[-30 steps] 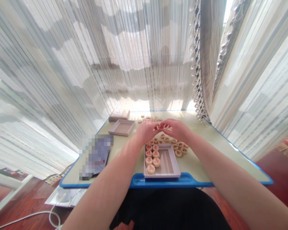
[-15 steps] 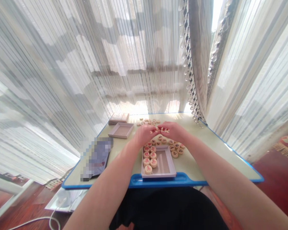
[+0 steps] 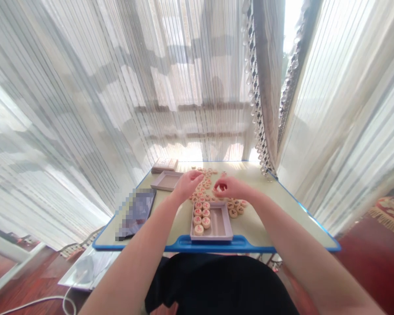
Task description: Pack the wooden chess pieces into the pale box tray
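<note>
The person's hands are parted: the left hand point(image 3: 188, 186) is loosely curved and unfolded at the centre of the frame, while the right hand point(image 3: 233, 188), a little right of centre, has its fingers bent inward low over the table. Whether those right fingers are closed on a piece cannot be told. Half a second ago the fingertips of both hands met around a row of round pieces; now a gap lies between them, and a loose spill of pieces point(image 3: 202, 191) shows there, beside the left hand and running away toward the far group.

Just below, at lower centre, the shallow tray point(image 3: 219, 221) bears the same seven red-marked pieces point(image 3: 198, 221) along its left side as in the earlier frames. Dark-marked pieces point(image 3: 236, 209) lie just right of the tray, in place as before.

Left of centre, the second tray point(image 3: 167, 180) is now partly covered by the left hand at its right end. The closed box point(image 3: 164, 165) sits just behind it, and a dark tablet point(image 3: 138, 214), partly pixelated, lies at lower left. The table point(image 3: 246, 227) appears lower in the frame than before, with more of the pale curtain point(image 3: 190, 70) above.
</note>
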A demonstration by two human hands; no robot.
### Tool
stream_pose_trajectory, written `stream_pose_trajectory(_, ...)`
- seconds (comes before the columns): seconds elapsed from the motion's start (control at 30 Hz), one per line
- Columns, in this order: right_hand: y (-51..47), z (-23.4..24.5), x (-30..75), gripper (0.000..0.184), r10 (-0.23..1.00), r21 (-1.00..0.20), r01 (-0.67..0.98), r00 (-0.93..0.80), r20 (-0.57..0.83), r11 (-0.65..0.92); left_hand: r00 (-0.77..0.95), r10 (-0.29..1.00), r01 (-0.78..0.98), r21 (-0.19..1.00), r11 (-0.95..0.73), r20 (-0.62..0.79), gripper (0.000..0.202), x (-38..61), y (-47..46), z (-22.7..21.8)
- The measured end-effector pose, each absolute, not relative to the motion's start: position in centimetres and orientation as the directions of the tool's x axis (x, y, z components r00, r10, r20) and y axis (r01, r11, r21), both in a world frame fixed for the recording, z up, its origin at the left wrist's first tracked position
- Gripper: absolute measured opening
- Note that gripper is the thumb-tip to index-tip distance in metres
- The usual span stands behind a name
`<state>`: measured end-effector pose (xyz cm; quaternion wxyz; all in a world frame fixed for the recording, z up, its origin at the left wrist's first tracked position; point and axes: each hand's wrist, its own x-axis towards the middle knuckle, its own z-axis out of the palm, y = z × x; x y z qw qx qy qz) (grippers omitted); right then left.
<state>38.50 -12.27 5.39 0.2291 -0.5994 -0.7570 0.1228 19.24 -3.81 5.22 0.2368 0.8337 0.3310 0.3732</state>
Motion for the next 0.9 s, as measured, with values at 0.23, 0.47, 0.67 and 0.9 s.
stream_pose_trajectory(0.23,-15.5,7.1,36.9,0.025,0.905,-0.42,0.857,-0.393,-0.163,0.297,0.439,0.803,0.283,0.786,-0.549,0.403,0.031,17.0,-8.4,3.0)
stream_pose_trajectory(0.47,-16.5,6.3,36.0,0.024,0.899,-0.456,0.825,-0.424,-0.108,0.334,0.385,0.649,0.489,0.451,-0.746,0.656,0.02,15.9,-9.3,1.3)
stream_pose_trajectory(0.67,-19.1,4.1,35.9,0.016,0.92,-0.491,0.781,-0.287,0.266,0.386,0.425,0.63,0.492,0.418,-0.764,0.65,0.023,16.3,-9.6,1.0)
stream_pose_trajectory(0.9,-21.2,1.1,35.5,0.009,0.911,-0.541,0.791,-0.048,0.41,0.286,0.428,0.662,0.474,0.471,-0.744,0.615,0.029,16.3,-9.0,0.5)
